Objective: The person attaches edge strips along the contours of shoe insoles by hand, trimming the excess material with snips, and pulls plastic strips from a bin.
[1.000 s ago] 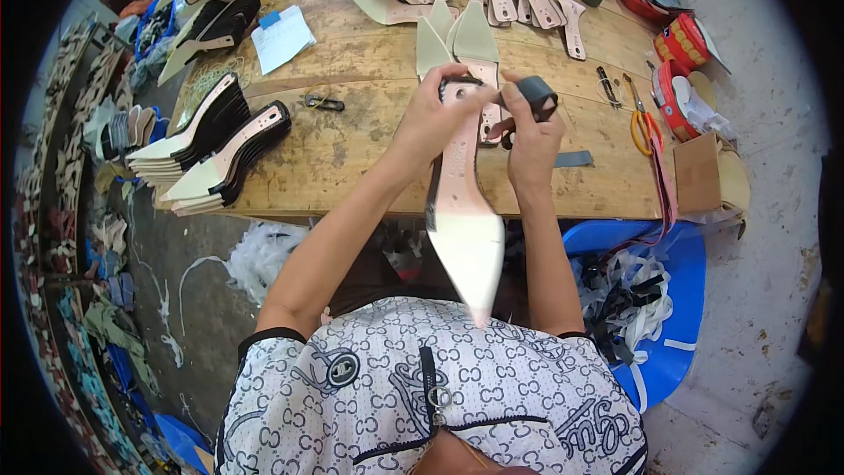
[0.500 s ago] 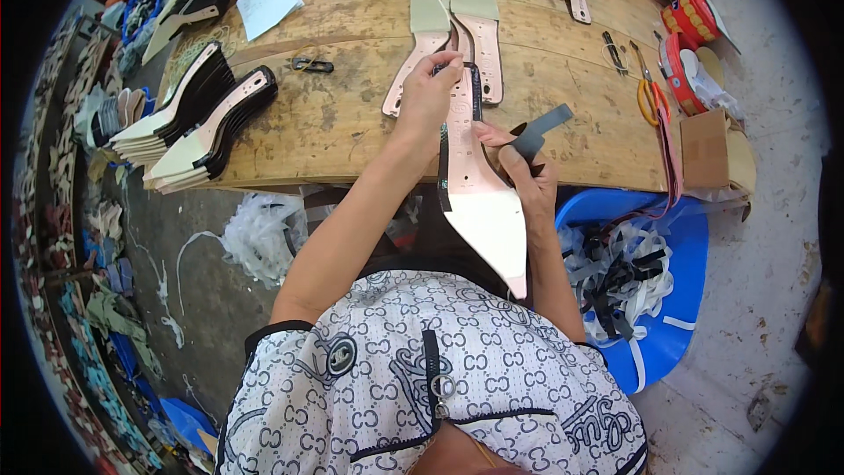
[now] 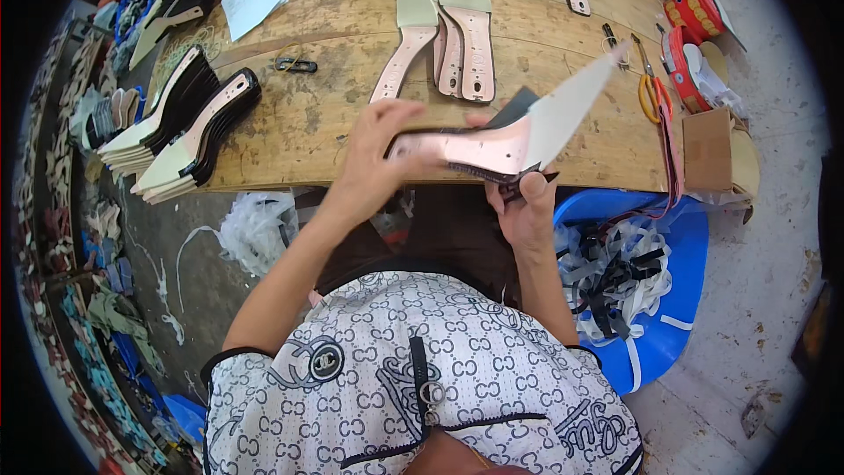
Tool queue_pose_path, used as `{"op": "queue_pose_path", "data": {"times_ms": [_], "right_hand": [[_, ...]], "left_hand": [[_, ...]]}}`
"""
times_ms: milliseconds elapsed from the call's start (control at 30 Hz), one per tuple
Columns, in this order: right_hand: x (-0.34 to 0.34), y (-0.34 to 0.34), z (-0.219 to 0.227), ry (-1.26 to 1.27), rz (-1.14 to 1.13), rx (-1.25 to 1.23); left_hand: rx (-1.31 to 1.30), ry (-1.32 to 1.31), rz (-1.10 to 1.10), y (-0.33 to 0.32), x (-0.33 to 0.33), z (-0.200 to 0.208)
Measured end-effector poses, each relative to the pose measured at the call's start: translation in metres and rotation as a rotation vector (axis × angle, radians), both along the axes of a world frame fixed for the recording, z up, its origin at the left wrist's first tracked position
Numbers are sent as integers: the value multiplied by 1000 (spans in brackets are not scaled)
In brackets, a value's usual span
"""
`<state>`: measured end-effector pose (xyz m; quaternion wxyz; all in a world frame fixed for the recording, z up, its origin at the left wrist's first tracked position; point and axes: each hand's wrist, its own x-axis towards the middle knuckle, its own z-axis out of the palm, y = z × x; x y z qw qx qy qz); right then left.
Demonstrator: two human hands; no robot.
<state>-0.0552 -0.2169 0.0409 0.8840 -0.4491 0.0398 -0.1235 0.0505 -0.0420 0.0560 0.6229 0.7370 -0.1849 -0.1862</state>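
Observation:
A pointed shoe insole [image 3: 492, 148], pink at the heel and pale at the toe, is held level above the table's near edge, its tip toward the far right. Black edging runs along its rim, and a dark strip [image 3: 517, 107] sticks out behind it. My right hand [image 3: 530, 211] grips the insole from below at its middle, thumb up by the edge and the other fingers partly hidden. At the heel end my left hand [image 3: 365, 154], somewhat blurred, has its thumb across the pink face and its fingers behind.
More insoles [image 3: 466, 44] lie ahead on the wooden table [image 3: 325, 123]. Stacked black-edged insoles [image 3: 189, 136] stand at the left. Orange-handled scissors [image 3: 652, 97] and a cardboard box [image 3: 708, 149] are at the right. A blue tub [image 3: 681, 299] holds strip scraps below.
The insole has turned from toe toward me to toe pointing far right. My left hand has moved left and nearer with the heel, and my right hand has come down to the insole's middle.

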Motion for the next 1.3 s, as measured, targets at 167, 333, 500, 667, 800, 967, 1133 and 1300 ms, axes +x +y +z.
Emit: {"op": "queue_pose_path", "data": {"times_ms": [167,333,500,667,800,967,1133,1300], "right_hand": [[-4,26,11,13,31,256],[6,-1,-18,311,-7,355],[-10,-15,2,298,-19,129],[-28,5,30,370,-26,-242],[-28,20,22,156,-202,-153],[-27,-22,33,173,-195,-3],[-16,-34,10,294,-555,-17],[-24,-46,27,307,-503,-148]], "left_hand": [[72,-375,-395,-4,-7,29],[-93,75,-640,7,-7,21],[-36,417,-560,9,0,6],[211,-176,-637,-4,-1,5],[264,-367,-586,-35,-18,29],[242,-507,-552,-48,-18,64],[370,-378,-744,-53,-25,72],[396,-366,-792,-55,-25,66]]}}
